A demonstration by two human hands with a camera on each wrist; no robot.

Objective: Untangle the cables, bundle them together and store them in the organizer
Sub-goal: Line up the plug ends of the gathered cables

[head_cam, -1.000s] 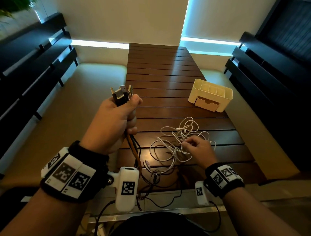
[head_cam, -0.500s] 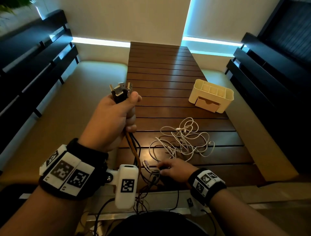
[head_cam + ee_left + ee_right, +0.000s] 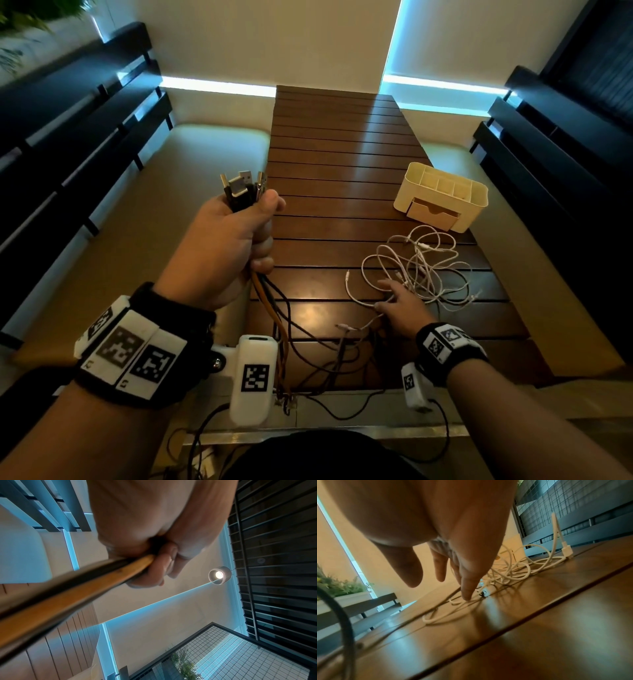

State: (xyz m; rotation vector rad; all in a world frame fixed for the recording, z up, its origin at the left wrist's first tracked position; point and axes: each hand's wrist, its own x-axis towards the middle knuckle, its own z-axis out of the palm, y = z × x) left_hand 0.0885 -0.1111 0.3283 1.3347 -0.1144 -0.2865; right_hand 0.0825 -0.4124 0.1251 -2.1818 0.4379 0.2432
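Gripping dark cables (image 3: 270,308) in left hand (image 3: 222,246), plugs (image 3: 241,186) up at 12. Reaching right hand (image 3: 399,305), fingers (image 3: 466,588) spread, touching white tangle (image 3: 416,270), sprawling toward 1 o'clock. Nearer hand: right. Organizer (image 3: 442,197) beyond at 12.

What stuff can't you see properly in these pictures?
- Organizer: head view, its compartments' insides are too small and dim to tell.
- Dark and orange cables: head view, their lower ends drop past the table edge, behind the wrist camera.
- Left hand: left wrist view, plugs hidden by the fist; cables blurred.
- Right hand: whether fingers touch the white cables is unclear, blurred.
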